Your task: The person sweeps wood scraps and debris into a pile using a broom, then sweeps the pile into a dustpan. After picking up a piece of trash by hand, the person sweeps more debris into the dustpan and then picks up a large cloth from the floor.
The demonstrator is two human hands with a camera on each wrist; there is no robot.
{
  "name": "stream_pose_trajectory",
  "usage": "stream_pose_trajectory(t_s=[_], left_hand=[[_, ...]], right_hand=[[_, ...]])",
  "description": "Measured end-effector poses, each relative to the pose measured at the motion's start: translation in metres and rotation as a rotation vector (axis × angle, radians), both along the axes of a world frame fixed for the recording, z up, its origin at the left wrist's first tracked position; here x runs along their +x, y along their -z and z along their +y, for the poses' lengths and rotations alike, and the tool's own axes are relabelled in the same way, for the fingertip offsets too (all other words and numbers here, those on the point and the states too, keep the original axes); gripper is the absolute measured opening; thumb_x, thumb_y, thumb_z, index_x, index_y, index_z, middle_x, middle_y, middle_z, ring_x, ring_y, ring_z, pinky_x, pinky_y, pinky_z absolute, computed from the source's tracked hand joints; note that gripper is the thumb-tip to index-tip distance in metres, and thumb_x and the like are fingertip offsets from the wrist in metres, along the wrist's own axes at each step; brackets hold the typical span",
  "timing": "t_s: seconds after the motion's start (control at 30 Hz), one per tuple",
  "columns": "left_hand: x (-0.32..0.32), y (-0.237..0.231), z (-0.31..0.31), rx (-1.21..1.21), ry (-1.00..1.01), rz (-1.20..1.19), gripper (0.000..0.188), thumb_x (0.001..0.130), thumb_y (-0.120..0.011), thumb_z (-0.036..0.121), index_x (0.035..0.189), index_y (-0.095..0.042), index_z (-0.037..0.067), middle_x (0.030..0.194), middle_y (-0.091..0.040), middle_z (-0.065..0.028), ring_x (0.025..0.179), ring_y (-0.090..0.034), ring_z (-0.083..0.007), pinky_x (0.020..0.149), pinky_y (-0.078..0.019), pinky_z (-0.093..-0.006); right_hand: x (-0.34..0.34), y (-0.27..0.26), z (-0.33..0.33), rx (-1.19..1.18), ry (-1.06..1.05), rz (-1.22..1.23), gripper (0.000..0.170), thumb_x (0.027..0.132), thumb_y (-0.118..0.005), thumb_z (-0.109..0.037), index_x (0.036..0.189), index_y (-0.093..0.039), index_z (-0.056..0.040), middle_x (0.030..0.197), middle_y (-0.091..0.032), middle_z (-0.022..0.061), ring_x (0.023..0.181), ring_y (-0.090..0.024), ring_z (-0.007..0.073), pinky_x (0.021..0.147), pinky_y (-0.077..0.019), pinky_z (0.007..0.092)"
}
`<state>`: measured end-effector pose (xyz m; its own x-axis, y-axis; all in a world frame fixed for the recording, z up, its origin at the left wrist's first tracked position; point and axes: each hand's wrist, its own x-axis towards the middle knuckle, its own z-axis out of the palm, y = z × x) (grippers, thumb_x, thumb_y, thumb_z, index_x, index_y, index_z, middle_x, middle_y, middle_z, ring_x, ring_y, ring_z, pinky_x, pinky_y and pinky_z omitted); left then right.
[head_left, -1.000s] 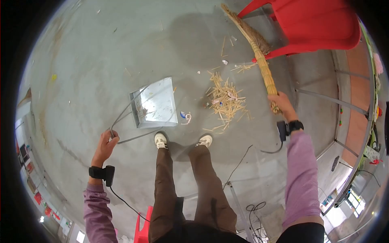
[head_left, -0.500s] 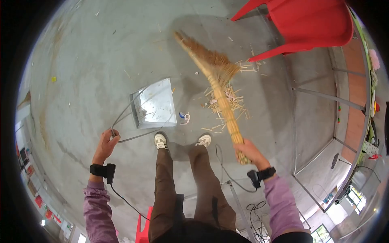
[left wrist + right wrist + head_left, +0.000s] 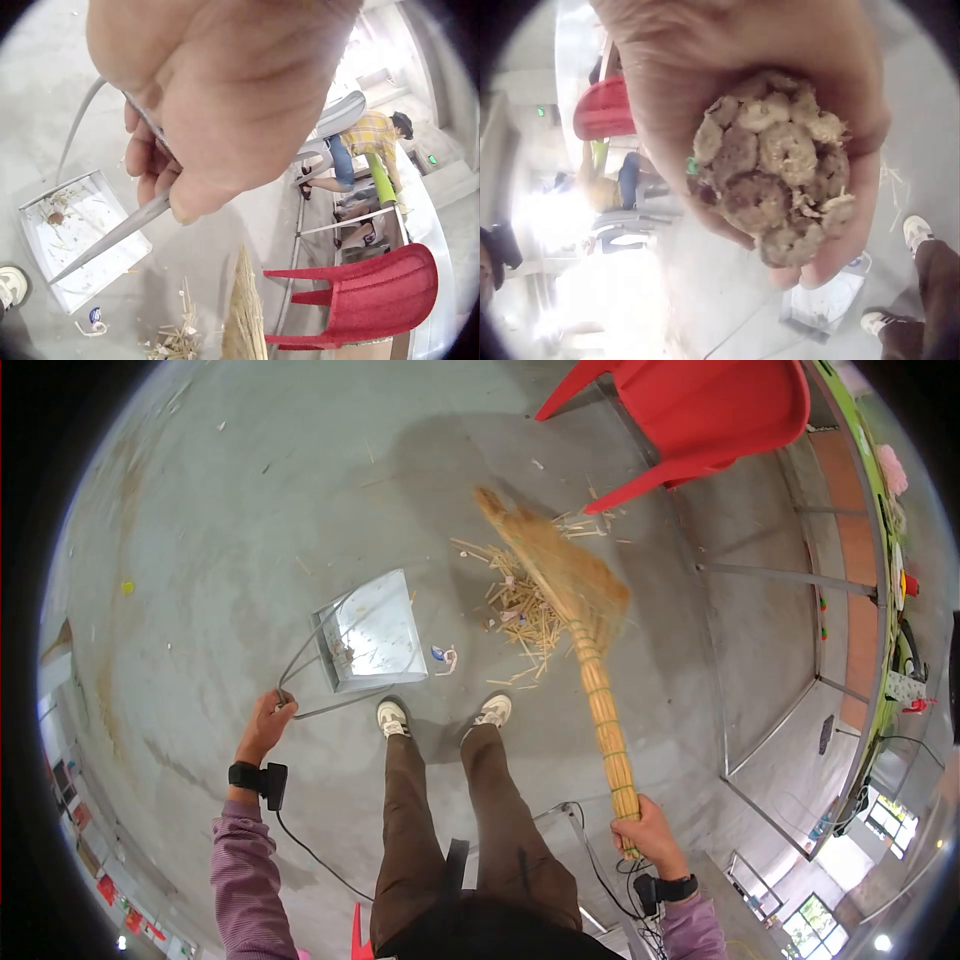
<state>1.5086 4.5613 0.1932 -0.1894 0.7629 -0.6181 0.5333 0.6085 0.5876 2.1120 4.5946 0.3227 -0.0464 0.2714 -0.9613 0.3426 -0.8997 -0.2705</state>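
In the head view the left hand (image 3: 264, 726) grips the grey wire handle (image 3: 300, 657) of a metal dustpan (image 3: 385, 635), which lies on the floor with some bits inside. The right hand (image 3: 652, 834) holds the end of a straw broom (image 3: 602, 720); its blurred bristles (image 3: 580, 575) are at the right side of a pile of short sticks (image 3: 522, 610) and hide part of it. Curled fingers (image 3: 146, 161) wrap the handle in the left wrist view. The right wrist view shows the broom's butt end (image 3: 769, 169) inside the right hand (image 3: 780, 45).
A red chair (image 3: 700, 410) stands beyond the pile, with loose sticks near its leg. A blue and white scrap (image 3: 446, 657) lies between dustpan and pile. Metal frame bars (image 3: 790, 576) run at the right. Another person (image 3: 367, 142) in a yellow checked shirt bends by a table.
The right hand has moved down toward the body with the broom, whose bristles swung left, then back right and nearer. Some sticks shifted left. The left hand still grips the dustpan handle.
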Motion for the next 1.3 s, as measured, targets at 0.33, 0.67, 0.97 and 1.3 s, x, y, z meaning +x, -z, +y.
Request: stream_pose_trajectory(t_s=[0.33, 0.67, 0.97, 1.3], left_hand=[[0.003, -0.005, 0.003, -0.050, -0.019, 0.013, 0.019, 0.080, -0.056, 0.018, 0.082, -0.056, -0.001, 0.072, -0.055, -0.0040, 0.071, -0.049, -0.0130, 0.065, -0.0407, -0.0283], [0.002, -0.003, 0.001, -0.074, -0.046, 0.004, 0.020, 0.080, -0.055, 0.019, 0.084, -0.056, -0.001, 0.074, -0.056, -0.0041, 0.072, -0.049, -0.0126, 0.066, -0.0406, -0.0278], [0.003, -0.005, 0.001, -0.106, -0.071, -0.012, 0.019, 0.080, -0.056, 0.020, 0.083, -0.056, 0.001, 0.075, -0.054, -0.0011, 0.072, -0.047, -0.0105, 0.066, -0.0396, -0.0265], [0.003, -0.005, 0.003, -0.086, -0.091, -0.055, 0.019, 0.080, -0.056, 0.020, 0.082, -0.055, 0.001, 0.073, -0.051, -0.0002, 0.070, -0.045, -0.0100, 0.064, -0.0384, -0.0260]], right_hand=[[0.046, 0.050, 0.011, 0.106, 0.420, -0.218, 0.014, 0.076, -0.059, -0.008, 0.081, -0.048, -0.0008, 0.061, -0.053, 0.0065, 0.046, -0.054, 0.0149, 0.037, -0.0439, 0.0284], [0.055, 0.108, 0.064, 0.065, -0.124, -0.375, 0.014, 0.073, -0.059, -0.010, 0.072, -0.050, 0.0006, 0.056, -0.051, 0.0065, 0.045, -0.055, 0.0177, 0.037, -0.0439, 0.0310], [0.040, 0.004, 0.000, -0.095, -0.217, -0.236, 0.028, 0.071, -0.065, -0.011, 0.089, -0.049, 0.0035, 0.066, -0.056, 0.0078, 0.049, -0.056, 0.0148, 0.043, -0.0444, 0.0295], [0.046, 0.015, -0.012, 0.021, 0.159, -0.190, 0.018, 0.074, -0.061, -0.010, 0.081, -0.049, 0.0010, 0.060, -0.053, 0.0071, 0.044, -0.054, 0.0156, 0.040, -0.0451, 0.0288]])
